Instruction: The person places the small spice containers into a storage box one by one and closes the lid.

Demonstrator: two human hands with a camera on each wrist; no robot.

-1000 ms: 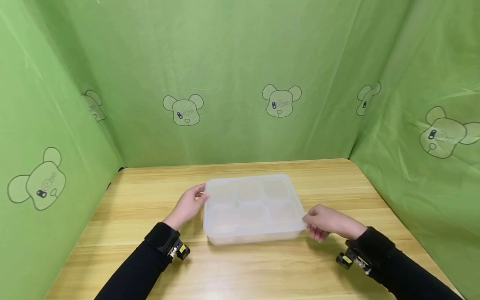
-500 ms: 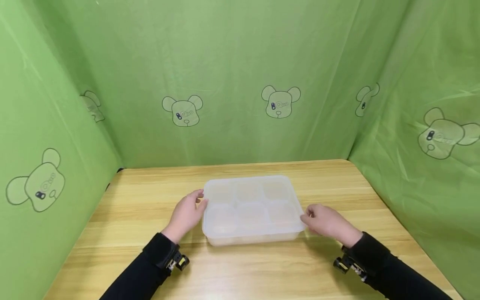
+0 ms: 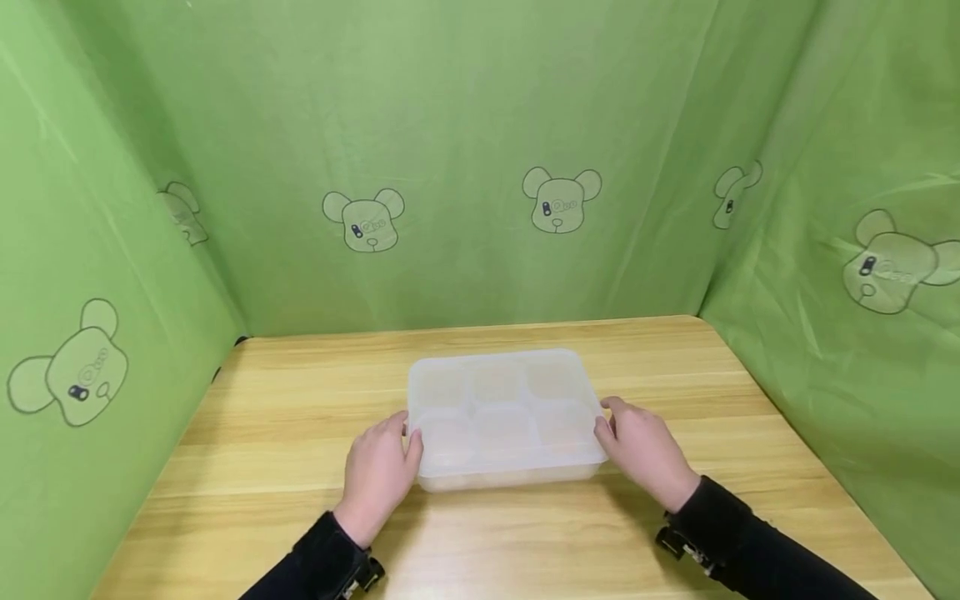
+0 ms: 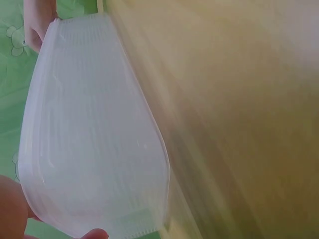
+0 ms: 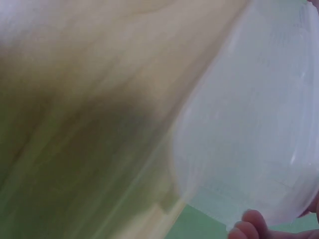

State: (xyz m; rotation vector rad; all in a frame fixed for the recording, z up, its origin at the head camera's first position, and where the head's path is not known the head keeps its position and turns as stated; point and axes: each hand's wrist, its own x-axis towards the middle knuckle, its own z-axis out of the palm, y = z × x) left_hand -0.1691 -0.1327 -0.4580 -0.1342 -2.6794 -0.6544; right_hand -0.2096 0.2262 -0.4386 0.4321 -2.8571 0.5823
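Note:
A translucent white plastic storage box [image 3: 510, 478] sits on the wooden table, covered by its frosted lid [image 3: 502, 412]. Several compartments show faintly through the lid; what they hold is too blurred to tell. At the near left side, my left hand [image 3: 377, 471] grips the lid's rim, thumb on top and fingers down the side. Opposite it, my right hand [image 3: 647, 450] holds the right rim in much the same way. The box wall [image 4: 94, 124] fills much of the left wrist view, with a fingertip [image 4: 95, 234] below the rim. Fingertips [image 5: 254, 219] touch the box's lower edge in the right wrist view.
The wood-grain table [image 3: 495, 550] reaches a green cloth backdrop [image 3: 465, 275] printed with bear heads. Cloth also walls off the left and right sides. Both wrists carry small cameras over black sleeves.
My left hand has slid toward the near left corner of the box. The right hand has turned and shifted slightly left and away, its thumb now on the rim. The box stays put.

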